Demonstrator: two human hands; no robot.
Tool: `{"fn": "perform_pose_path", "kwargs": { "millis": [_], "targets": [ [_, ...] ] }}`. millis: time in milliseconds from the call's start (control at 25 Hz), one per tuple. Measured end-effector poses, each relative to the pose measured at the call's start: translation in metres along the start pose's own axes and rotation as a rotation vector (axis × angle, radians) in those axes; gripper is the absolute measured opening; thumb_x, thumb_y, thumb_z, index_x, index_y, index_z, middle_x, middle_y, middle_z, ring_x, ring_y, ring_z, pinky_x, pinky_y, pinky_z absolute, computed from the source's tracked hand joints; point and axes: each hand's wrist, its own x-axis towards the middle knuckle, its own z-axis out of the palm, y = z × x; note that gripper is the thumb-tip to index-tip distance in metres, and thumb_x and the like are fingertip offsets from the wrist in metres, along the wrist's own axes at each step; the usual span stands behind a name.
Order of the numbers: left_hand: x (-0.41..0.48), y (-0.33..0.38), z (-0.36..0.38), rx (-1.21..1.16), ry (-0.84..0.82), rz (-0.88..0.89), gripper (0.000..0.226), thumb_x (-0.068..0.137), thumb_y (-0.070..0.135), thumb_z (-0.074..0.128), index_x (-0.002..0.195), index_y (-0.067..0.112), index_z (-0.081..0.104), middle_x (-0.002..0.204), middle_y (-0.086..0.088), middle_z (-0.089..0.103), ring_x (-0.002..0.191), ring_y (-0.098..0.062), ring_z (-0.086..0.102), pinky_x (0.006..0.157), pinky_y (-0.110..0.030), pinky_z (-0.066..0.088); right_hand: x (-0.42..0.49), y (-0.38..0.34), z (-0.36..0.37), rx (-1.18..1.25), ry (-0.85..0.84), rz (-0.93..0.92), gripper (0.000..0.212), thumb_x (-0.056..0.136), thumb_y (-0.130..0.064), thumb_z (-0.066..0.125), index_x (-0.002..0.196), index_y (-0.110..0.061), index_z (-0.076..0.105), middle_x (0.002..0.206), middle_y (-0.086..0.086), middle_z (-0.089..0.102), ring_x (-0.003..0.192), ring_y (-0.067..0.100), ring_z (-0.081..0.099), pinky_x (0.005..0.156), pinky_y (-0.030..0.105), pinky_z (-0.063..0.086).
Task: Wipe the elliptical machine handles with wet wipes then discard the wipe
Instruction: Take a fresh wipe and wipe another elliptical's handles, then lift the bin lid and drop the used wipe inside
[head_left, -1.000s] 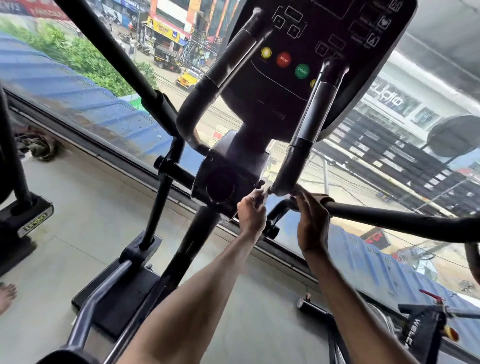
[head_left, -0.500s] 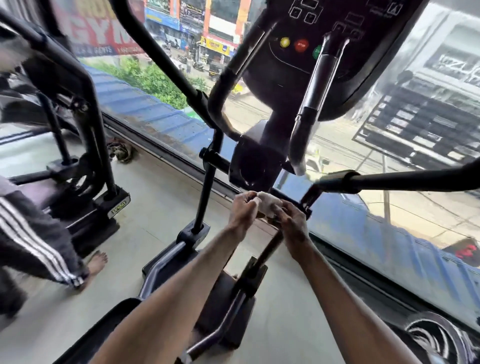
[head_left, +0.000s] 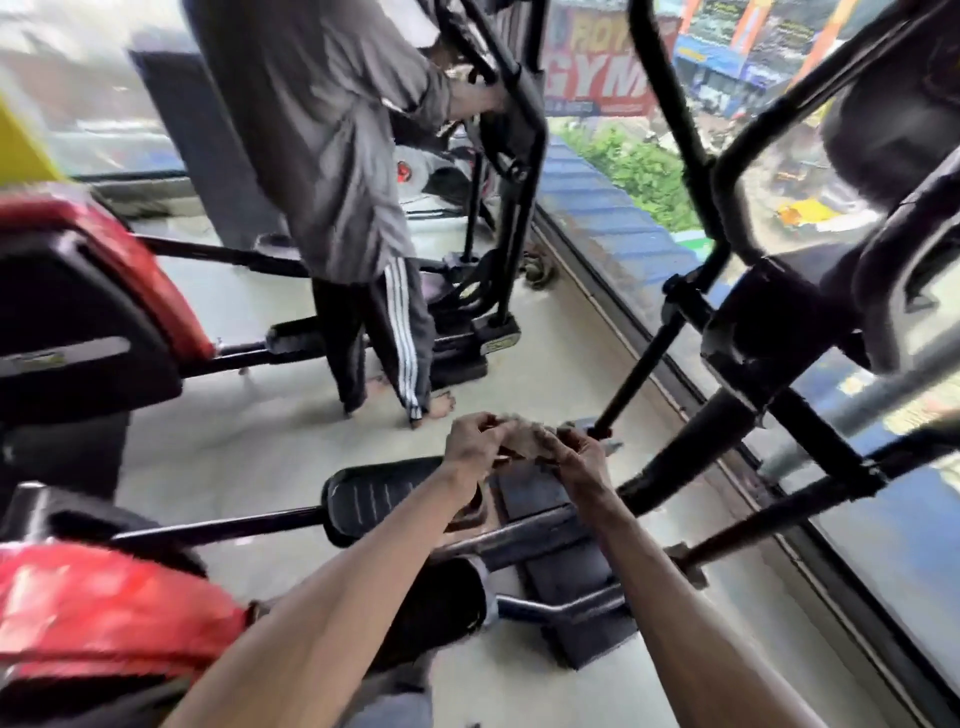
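Your left hand (head_left: 475, 441) and right hand (head_left: 582, 460) both pinch the crumpled greyish wet wipe (head_left: 524, 439) between them — fold it tight before discarding.

wipe (head_left: 523, 438): blurred, partly hidden | bystander (head_left: 332, 156): cut by top edge

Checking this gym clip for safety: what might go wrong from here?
1. The wipe, pinched between the left hand and right hand, might drop onto the pedal below.
2. A barefoot person stands close ahead; heading off to discard it might bump them or the black bars on the right.
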Motion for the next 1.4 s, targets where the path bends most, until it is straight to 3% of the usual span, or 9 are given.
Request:
{"fn": "perform_pose_path", "kwargs": {
  "millis": [120,240,320,440,600,680,840,1040,1400],
  "targets": [
    [-0.040,-0.024,-0.086,-0.071,0.224,-0.045,0.022,0.084,0.030,0.079,0.102,0.017,0.075,0.102,-0.006,0.076,0.096,-0.023,0.071,0.091,-0.045,0.060,-0.023,0.015,0.080,-0.087,-0.234,0.012,0.016,0.096,-0.018,0.071,0.095,-0.002,0.074,0.077,0.002,0.072,0.065,0.007,0.063,0.057,0.018,0.051],
    [-0.085,-0.043,-0.164,-0.167,0.395,-0.068,0.017,0.086,0.030,0.079,0.093,0.017,0.072,0.097,-0.012,0.075,0.090,-0.026,0.071,0.086,-0.050,0.061,-0.046,0.027,0.163,-0.128,-0.422,0.020,0.020,0.095,-0.016,0.072,0.103,0.002,0.073,0.086,0.010,0.074,0.070,0.013,0.066,0.059,0.020,0.051],
    [-0.117,-0.057,-0.223,-0.211,0.500,-0.063,0.008,0.092,0.022,0.075,0.089,0.017,0.070,0.094,-0.017,0.074,0.083,-0.028,0.070,0.073,-0.040,0.062,-0.067,0.037,0.227,-0.163,-0.558,0.021,0.017,0.095,-0.015,0.073,0.103,-0.001,0.074,0.094,0.015,0.077,0.079,0.020,0.069,0.065,0.025,0.054],
    [-0.176,-0.079,-0.314,-0.292,0.623,-0.061,0.009,0.095,0.015,0.070,0.087,0.017,0.066,0.083,-0.006,0.070,0.068,-0.019,0.067,0.057,-0.024,0.055,-0.113,0.050,0.330,-0.158,-0.758,0.062,0.021,0.089,-0.026,0.080,0.098,-0.007,0.076,0.095,0.017,0.077,0.085,0.027,0.069,0.078,0.040,0.057],
    [-0.260,-0.106,-0.429,-0.409,0.827,-0.056,0.015,0.095,0.012,0.070,0.083,0.019,0.063,0.073,0.002,0.067,0.060,-0.010,0.065,0.058,-0.025,0.054,-0.193,0.064,0.461,-0.246,-0.961,0.023,0.026,0.092,-0.022,0.077,0.105,0.001,0.074,0.091,0.013,0.074,0.081,0.020,0.067,0.066,0.027,0.055],
    [-0.306,-0.121,-0.492,-0.447,0.928,-0.041,0.019,0.094,0.010,0.070,0.079,0.018,0.061,0.073,-0.001,0.066,0.055,-0.008,0.064,0.054,-0.023,0.055,-0.239,0.073,0.530,-0.260,-1.051,-0.022,0.031,0.086,-0.023,0.082,0.103,0.002,0.074,0.087,0.012,0.074,0.077,0.020,0.066,0.065,0.028,0.055],
    [-0.397,-0.149,-0.592,-0.514,1.122,-0.034,0.012,0.094,0.011,0.067,0.085,0.018,0.065,0.088,-0.008,0.070,0.071,-0.016,0.068,0.058,-0.027,0.059,-0.333,0.092,0.646,-0.289,-1.253,0.010,0.008,0.093,-0.015,0.075,0.098,-0.008,0.077,0.082,0.004,0.077,0.075,0.016,0.069,0.067,0.026,0.058],
    [-0.504,-0.187,-0.690,-0.633,1.387,-0.025,0.005,0.093,0.014,0.071,0.093,0.015,0.066,0.089,-0.007,0.073,0.075,-0.018,0.072,0.064,-0.031,0.062,-0.451,0.119,0.765,-0.355,-1.496,0.044,0.014,0.094,-0.014,0.074,0.105,-0.005,0.073,0.089,0.008,0.077,0.079,0.014,0.072,0.069,0.024,0.059],
    [-0.663,-0.251,-0.855,-0.795,1.772,-0.037,0.018,0.094,0.011,0.071,0.112,0.010,0.069,0.101,-0.008,0.072,0.080,-0.018,0.071,0.068,-0.032,0.064,-0.644,0.174,0.968,-0.479,-1.823,0.104,0.004,0.092,-0.008,0.074,0.095,-0.008,0.072,0.086,0.005,0.075,0.080,0.017,0.072,0.069,0.028,0.059]
  ]
}}
